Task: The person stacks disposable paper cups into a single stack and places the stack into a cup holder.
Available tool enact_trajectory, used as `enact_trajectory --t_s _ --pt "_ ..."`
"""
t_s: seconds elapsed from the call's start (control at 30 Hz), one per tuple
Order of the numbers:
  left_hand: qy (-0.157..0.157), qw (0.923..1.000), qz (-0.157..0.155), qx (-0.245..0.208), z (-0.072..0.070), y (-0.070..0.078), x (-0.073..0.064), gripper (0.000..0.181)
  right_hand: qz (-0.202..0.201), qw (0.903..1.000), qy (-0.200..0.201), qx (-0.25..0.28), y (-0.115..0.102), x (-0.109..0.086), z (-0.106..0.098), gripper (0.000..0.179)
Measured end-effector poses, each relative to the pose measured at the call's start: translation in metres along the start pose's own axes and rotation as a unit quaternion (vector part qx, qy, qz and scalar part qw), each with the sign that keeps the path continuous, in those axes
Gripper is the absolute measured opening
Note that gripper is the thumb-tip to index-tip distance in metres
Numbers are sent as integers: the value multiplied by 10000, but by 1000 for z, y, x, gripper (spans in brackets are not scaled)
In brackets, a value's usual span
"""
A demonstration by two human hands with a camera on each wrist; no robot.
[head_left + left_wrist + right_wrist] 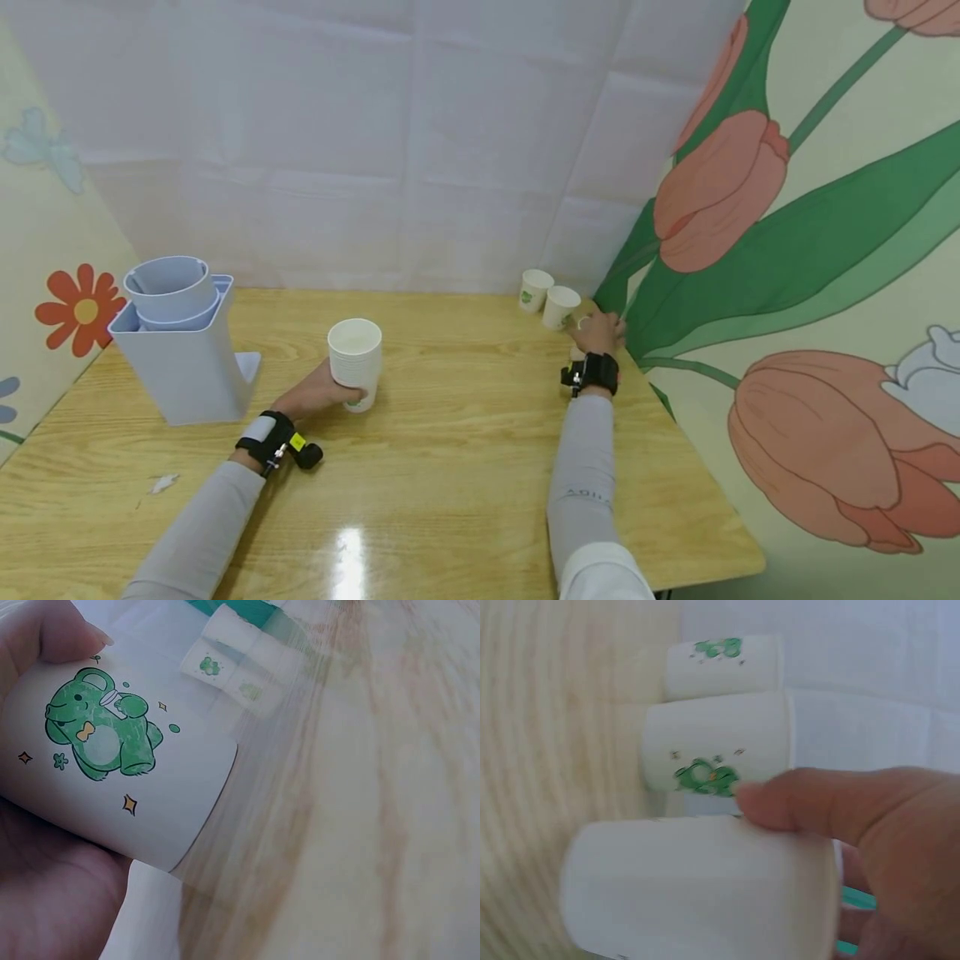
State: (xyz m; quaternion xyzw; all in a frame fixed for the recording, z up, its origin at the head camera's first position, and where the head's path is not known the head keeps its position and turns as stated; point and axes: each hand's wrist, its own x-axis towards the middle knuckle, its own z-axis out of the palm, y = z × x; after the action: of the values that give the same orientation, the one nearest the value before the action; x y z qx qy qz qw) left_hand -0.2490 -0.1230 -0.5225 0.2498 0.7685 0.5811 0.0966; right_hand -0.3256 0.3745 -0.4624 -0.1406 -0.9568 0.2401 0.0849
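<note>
A tall stack of white paper cups (356, 354) stands left of the middle of the table, and my left hand (322, 392) grips it low down from the left side. The lowest cup (97, 735) of this stack bears a green cartoon bear, with my thumb and fingers around it in the left wrist view. At the table's far right corner my right hand (598, 332) holds a single paper cup (697, 889), thumb near its rim; the head view mostly hides this cup behind the hand. Right beside it stand two more paper cups, a nearer one (561, 307) and a farther one (536, 291).
A pale bluish plastic bin (191, 375) with a round container (171, 287) in its top stands at the left. A small white scrap (163, 483) lies on the wooden table (450, 467). White sheeting (315, 167) hangs behind, and a flower-painted wall (720, 317) borders the right.
</note>
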Motion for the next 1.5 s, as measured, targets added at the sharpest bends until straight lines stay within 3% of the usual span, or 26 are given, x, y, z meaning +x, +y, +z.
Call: enact_trajectory --t_s 0.2,0.3,0.43,0.7,0.9,1.03,1.27,1.33,1.5 --pt "-3 10000 21 -26 0 -1 1 76 -752 9946 -720 -45 -25 -7 -8 60" --pt "-8 10000 34 -8 0 -2 1 76 -1322 9831 -1269 34 -47 -13 -7 61" --pt "-33 10000 -10 0 -1 -3 2 80 -1985 9653 -1688 142 -83 -22 4 59" --pt "-84 10000 -12 -10 -2 -2 0 81 -2711 9413 -1991 286 -144 -45 30 54" --pt "-45 10000 -27 -1 -3 0 0 80 -3346 9225 -1849 527 -174 -59 41 54" --pt "-32 10000 -55 23 -3 0 1 80 -3757 9048 -1706 1055 -188 -70 44 53" --pt "1 9999 -110 19 -1 1 1 81 -4315 8736 -864 2079 -204 -87 42 46" --pt "-20 9999 -106 39 -1 0 1 81 -4478 8594 -561 2404 -208 -91 42 46" --pt "-48 9999 -80 37 -2 -1 2 79 -5089 8067 -41 3004 -219 -103 44 64"
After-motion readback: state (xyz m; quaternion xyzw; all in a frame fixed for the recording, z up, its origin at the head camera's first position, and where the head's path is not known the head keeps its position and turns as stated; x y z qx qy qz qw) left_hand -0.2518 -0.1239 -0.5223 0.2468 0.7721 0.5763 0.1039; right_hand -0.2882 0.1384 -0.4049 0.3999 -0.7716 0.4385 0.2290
